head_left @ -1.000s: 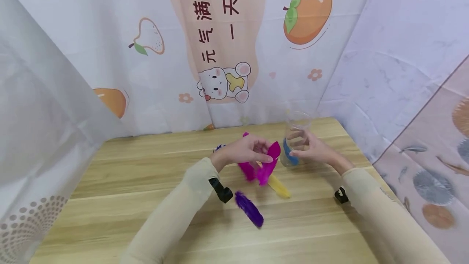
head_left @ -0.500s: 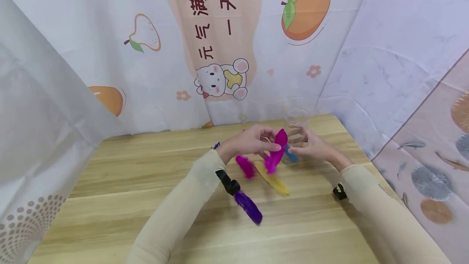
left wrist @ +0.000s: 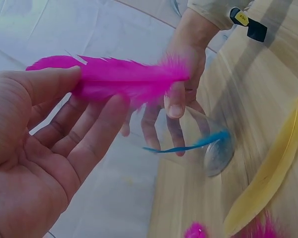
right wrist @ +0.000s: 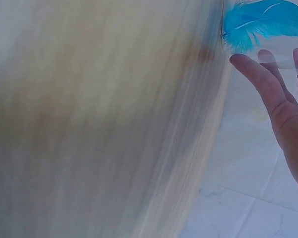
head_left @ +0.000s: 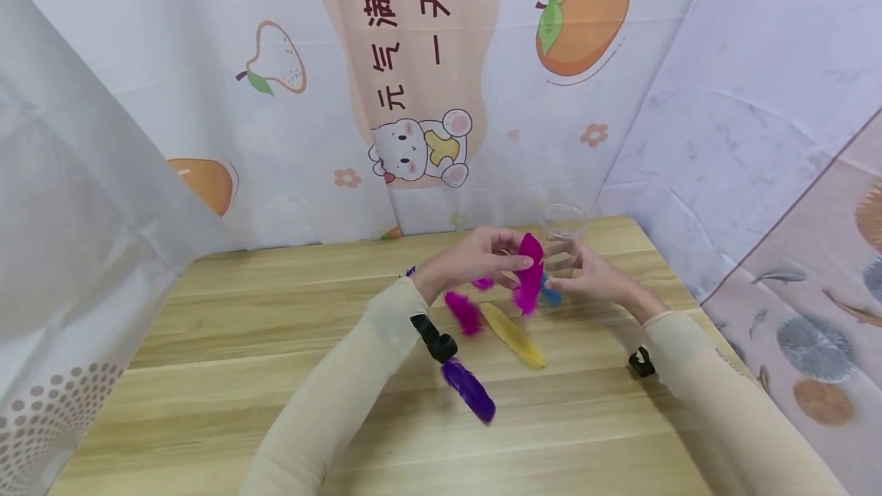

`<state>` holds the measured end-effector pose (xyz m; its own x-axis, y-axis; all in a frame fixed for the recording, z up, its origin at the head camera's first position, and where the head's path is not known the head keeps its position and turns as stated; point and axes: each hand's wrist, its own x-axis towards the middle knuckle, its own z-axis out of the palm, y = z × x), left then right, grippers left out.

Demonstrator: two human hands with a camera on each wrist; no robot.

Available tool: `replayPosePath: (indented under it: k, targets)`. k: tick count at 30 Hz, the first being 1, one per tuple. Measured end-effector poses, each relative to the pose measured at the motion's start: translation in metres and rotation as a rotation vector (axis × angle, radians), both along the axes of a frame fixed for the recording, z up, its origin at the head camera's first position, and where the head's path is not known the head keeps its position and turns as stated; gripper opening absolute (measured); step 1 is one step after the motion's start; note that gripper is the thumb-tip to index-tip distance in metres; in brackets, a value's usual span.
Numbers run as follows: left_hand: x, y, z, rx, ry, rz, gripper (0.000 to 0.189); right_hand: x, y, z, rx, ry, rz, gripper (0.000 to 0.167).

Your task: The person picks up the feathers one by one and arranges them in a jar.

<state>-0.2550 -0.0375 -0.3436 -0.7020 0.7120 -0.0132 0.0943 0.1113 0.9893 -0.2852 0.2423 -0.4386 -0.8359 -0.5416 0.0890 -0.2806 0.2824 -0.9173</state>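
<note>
Two cream fabric sleeves (head_left: 338,381) reach in from the near side over a wood-grain tabletop (head_left: 241,350), a small black device (head_left: 436,339) strapped at the left cuff. Just past this device lies a slender purple feather (head_left: 470,392). Farther in, a long yellow feather (head_left: 512,334) lies slantwise on the wood, and to its left is a short fluffy magenta feather (head_left: 464,312). Another bit of magenta (head_left: 484,282) shows under the left hand (head_left: 475,262), mostly hidden.

That hand is raised, its thumb and fingers pinching a bright magenta feather (head_left: 530,285). In the head view the feather overlaps the near left side of a tall clear cup (head_left: 563,230); whether the two touch cannot be told. The right hand (head_left: 594,275) grips the cup from its right side, thumb toward the viewer, fingers curled round the far wall. The cup stands on the tabletop with a blue feather (head_left: 550,294) inside. Beyond the table's far edge hangs a white printed cloth (head_left: 172,44).
</note>
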Motion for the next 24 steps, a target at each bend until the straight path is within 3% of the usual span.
replayPosePath:
  k: [4,8,11,17,24]
  targets:
    - [-0.002,0.004,0.001,0.025,0.052,0.014,0.019,0.0,0.002,0.001,0.036,0.024,-0.011,0.088]
    - [-0.003,0.007,0.002,0.039,0.123,0.073,0.021,0.001,0.003,0.001,0.058,0.039,-0.018,0.088]
    - [-0.003,0.01,0.004,0.06,0.129,0.111,0.022,0.002,0.004,0.001,0.053,0.025,-0.018,0.087]
    - [-0.005,0.019,0.009,0.149,0.138,0.099,0.023,0.001,0.008,0.0,0.046,0.016,-0.038,0.083]
    - [-0.004,0.022,0.015,0.161,0.174,0.143,0.023,0.002,0.004,0.001,0.038,0.004,-0.034,0.083]
